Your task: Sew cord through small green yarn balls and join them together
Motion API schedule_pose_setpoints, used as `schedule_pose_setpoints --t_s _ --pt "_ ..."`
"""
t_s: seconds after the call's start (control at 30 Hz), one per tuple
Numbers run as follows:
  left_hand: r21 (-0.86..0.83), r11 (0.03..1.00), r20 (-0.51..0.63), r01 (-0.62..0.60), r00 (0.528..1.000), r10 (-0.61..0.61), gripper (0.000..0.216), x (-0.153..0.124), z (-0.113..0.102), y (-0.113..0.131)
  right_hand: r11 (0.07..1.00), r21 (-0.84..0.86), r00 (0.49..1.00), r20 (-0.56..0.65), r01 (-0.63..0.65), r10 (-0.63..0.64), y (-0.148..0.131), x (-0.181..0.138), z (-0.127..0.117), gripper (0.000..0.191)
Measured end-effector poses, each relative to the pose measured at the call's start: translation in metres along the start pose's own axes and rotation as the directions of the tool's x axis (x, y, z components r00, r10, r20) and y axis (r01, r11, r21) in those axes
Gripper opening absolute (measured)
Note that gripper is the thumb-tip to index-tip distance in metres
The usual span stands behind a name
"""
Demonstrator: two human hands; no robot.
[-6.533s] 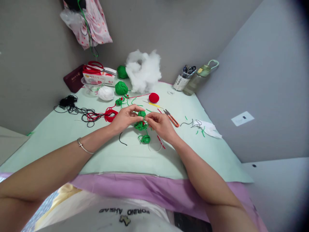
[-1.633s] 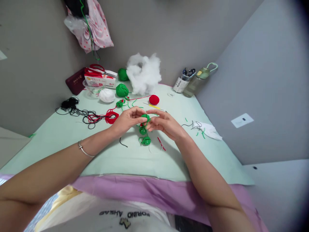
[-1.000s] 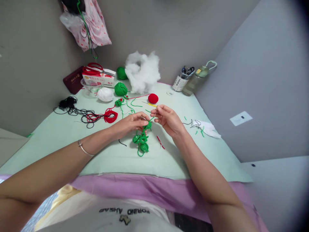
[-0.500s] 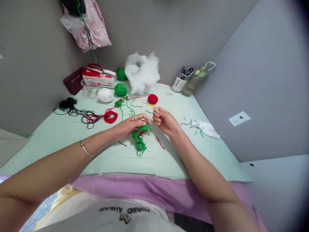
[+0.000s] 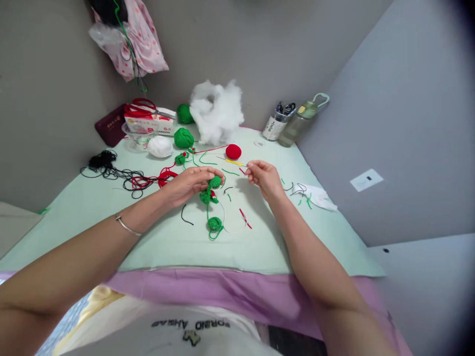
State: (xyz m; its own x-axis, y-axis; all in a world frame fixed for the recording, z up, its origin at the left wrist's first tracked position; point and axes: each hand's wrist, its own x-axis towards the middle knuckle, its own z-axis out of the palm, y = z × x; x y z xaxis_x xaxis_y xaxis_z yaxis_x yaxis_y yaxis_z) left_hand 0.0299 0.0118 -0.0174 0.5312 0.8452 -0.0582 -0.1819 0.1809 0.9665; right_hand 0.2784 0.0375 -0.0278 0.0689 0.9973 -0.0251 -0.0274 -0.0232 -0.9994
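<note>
My left hand (image 5: 196,183) has its fingers closed around a green crocheted piece (image 5: 205,197) with a red and white detail at its middle. From that piece a green strand runs down to a round green crocheted ball (image 5: 214,224), which rests on the table. A thin pale thread curves out beside it. Up and to the right, my right hand (image 5: 263,177) is pinched shut, apart from the green piece; whatever is between its fingertips is too small to make out. Just left of those fingertips lies a yellow-handled crochet hook (image 5: 233,162), its metal end reaching close to them.
Behind the hands are a red yarn ball (image 5: 233,152), green yarn (image 5: 183,138), white yarn (image 5: 160,147) and white stuffing (image 5: 216,111). Tangled black cord (image 5: 104,159) lies left. Red scissors (image 5: 143,105) rest on a box. A bottle (image 5: 299,123) and pen cup (image 5: 276,123) stand back right.
My right hand has moved right, away from my left hand. The green piece in my left hand has shifted up and left, drawing apart from the ball below it.
</note>
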Motion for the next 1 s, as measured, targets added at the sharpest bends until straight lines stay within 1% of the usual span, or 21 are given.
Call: schedule_pose_setpoints --t_s 0.03,0.07,0.13,0.17,0.2,0.23,0.27,0.33,0.43,0.5,0.53,0.6,0.63,0.7,0.73,0.77,0.8,0.83,0.87,0.93,1.0 --pt "-0.020 1.000 -0.016 -0.010 1.000 0.010 0.024 0.001 -0.001 0.000 0.991 -0.132 0.999 0.037 0.035 -0.031 0.003 0.000 0.001 0.014" --pt "-0.041 0.999 -0.033 -0.019 0.999 0.017 0.024 0.001 -0.002 0.000 0.959 -0.269 0.995 0.069 0.088 -0.072 0.006 0.000 0.002 0.014" --pt "-0.077 0.996 -0.071 -0.033 0.997 0.027 0.025 0.003 -0.003 0.000 0.827 -0.523 0.978 0.098 0.208 -0.184 0.010 -0.001 0.004 0.013" --pt "-0.092 0.995 -0.094 -0.041 0.995 0.033 0.025 0.004 -0.004 0.000 0.748 -0.615 0.966 0.099 0.249 -0.240 0.011 -0.002 0.005 0.013" --pt "-0.104 0.993 -0.119 -0.055 0.992 0.043 0.025 0.005 -0.005 0.001 0.690 -0.673 0.956 0.092 0.266 -0.279 0.010 -0.002 0.004 0.015" --pt "-0.115 0.990 -0.147 -0.075 0.987 0.057 0.024 0.005 -0.006 0.001 0.666 -0.699 0.953 0.075 0.261 -0.295 0.009 -0.003 0.003 0.017" --pt "-0.128 0.987 -0.179 -0.101 0.981 0.078 0.024 0.006 -0.008 0.001 0.673 -0.698 0.955 0.052 0.244 -0.292 0.006 -0.003 0.001 0.020" --pt "-0.159 0.974 -0.254 -0.164 0.960 0.120 0.023 0.008 -0.012 0.002 0.727 -0.655 0.960 -0.006 0.207 -0.279 -0.001 -0.002 -0.005 0.022" --pt "-0.197 0.953 -0.352 -0.230 0.924 0.150 0.019 0.011 -0.018 0.001 0.772 -0.610 0.944 -0.114 0.178 -0.309 -0.008 0.004 -0.018 0.022" --pt "-0.206 0.947 -0.369 -0.245 0.916 0.156 0.019 0.011 -0.020 0.000 0.772 -0.617 0.936 -0.164 0.149 -0.312 -0.008 0.009 -0.026 0.022" --pt "-0.202 0.950 -0.356 -0.240 0.921 0.157 0.019 0.011 -0.020 -0.001 0.761 -0.635 0.935 -0.175 0.132 -0.307 -0.006 0.011 -0.029 0.022" --pt "-0.172 0.961 -0.310 -0.216 0.938 0.155 0.024 0.010 -0.017 -0.001 0.703 -0.701 0.943 -0.140 0.122 -0.303 -0.001 0.013 -0.031 0.022" --pt "-0.143 0.970 -0.288 -0.199 0.946 0.151 0.027 0.008 -0.015 -0.001 0.658 -0.739 0.950 -0.081 0.146 -0.302 0.002 0.013 -0.030 0.022" --pt "-0.070 0.983 -0.260 -0.168 0.955 0.144 0.031 0.006 -0.011 -0.002 0.544 -0.796 0.952 0.127 0.266 -0.279 0.008 0.011 -0.025 0.021" --pt "-0.033 0.986 -0.256 -0.161 0.955 0.147 0.032 0.005 -0.008 -0.002 0.482 -0.808 0.937 0.240 0.338 -0.255 0.010 0.009 -0.021 0.021" --pt "-0.002 0.987 -0.255 -0.159 0.955 0.153 0.033 0.005 -0.006 -0.003 0.421 -0.816 0.917 0.328 0.397 -0.228 0.012 0.007 -0.018 0.022" --pt "0.023 0.986 -0.250 -0.163 0.954 0.163 0.033 0.004 -0.005 -0.004 0.365 -0.827 0.903 0.373 0.428 -0.213 0.012 0.006 -0.015 0.025" --pt "0.043 0.984 -0.242 -0.171 0.954 0.177 0.033 0.004 -0.003 -0.005 0.312 -0.849 0.902 0.374 0.426 -0.215 0.012 0.005 -0.014 0.028" --pt "0.058 0.982 -0.231 -0.182 0.954 0.190 0.033 0.004 -0.002 -0.006 0.269 -0.880 0.913 0.335 0.392 -0.234 0.012 0.006 -0.014 0.031" --pt "0.079 0.978 -0.207 -0.194 0.956 0.207 0.034 0.005 -0.001 -0.008 0.210 -0.943 0.944 0.199 0.258 -0.264 0.010 0.007 -0.017 0.037" --pt "0.091 0.977 -0.191 -0.195 0.959 0.209 0.035 0.005 0.000 -0.009 0.147 -0.982 0.972 0.089 0.123 -0.219 0.007 0.009 -0.020 0.039"
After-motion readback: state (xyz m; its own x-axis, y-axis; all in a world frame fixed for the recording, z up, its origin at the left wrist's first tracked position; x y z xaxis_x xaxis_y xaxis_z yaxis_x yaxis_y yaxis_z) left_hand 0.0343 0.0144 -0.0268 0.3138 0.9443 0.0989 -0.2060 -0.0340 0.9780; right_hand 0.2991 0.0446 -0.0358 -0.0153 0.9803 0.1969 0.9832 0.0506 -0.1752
